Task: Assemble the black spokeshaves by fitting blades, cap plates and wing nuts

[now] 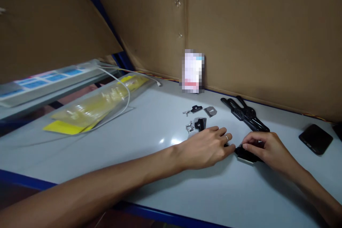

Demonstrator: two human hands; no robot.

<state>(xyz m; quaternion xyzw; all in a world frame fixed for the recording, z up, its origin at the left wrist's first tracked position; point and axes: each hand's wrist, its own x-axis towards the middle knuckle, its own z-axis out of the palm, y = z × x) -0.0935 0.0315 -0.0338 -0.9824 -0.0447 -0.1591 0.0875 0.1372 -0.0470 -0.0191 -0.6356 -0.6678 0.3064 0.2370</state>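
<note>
My right hand [268, 149] pinches a black scraper head [248, 155] between thumb and fingers, low over the table. A straight, pale metal edge runs along its near side. My left hand [207, 146], with a ring on one finger, comes in from the left with bent fingers, and its fingertips meet the left end of the same black part; its thumb is hidden. Just beyond the left hand are a black clamp piece [199, 124] and silver wing screws [189, 127]. Farther back rest another black clamp piece [196, 108], a small wing screw [186, 112] and a grey metal plate [211, 111].
Black handles [247, 114] lie behind my right hand. A dark phone [315, 139] is at the right. Clear plastic sleeves with yellow card [98, 103] and a white cable [129, 94] occupy the left. A blurred-out upright card [192, 71] leans against the cardboard wall [262, 35].
</note>
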